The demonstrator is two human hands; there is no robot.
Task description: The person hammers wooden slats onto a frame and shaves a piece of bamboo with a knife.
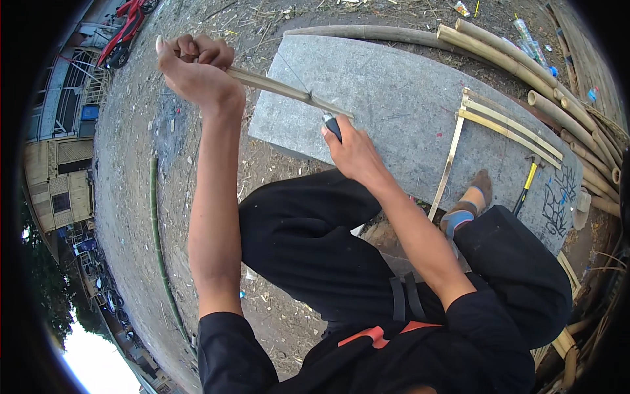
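My left hand (200, 65) is raised at the upper left, its fingers wrapped round one end of a bamboo strip (269, 83). The strip slants down to the right over a grey concrete slab (394, 111). My right hand (354, 152) grips a black-handled tool (333, 125) with a metal collar. The tool's upper end meets the strip near its lower right part; the exact kind of tip is too small to tell. A thin dark wire (293, 71) runs from that spot toward the upper left.
A joined bamboo strip frame (454, 151) lies on the slab's right side, beside my foot (474, 197). A hammer (527, 184) with a yellow and black handle is farther right. Bamboo poles (499, 56) lie beyond the slab. A green pole (157, 236) rests on the ground at left.
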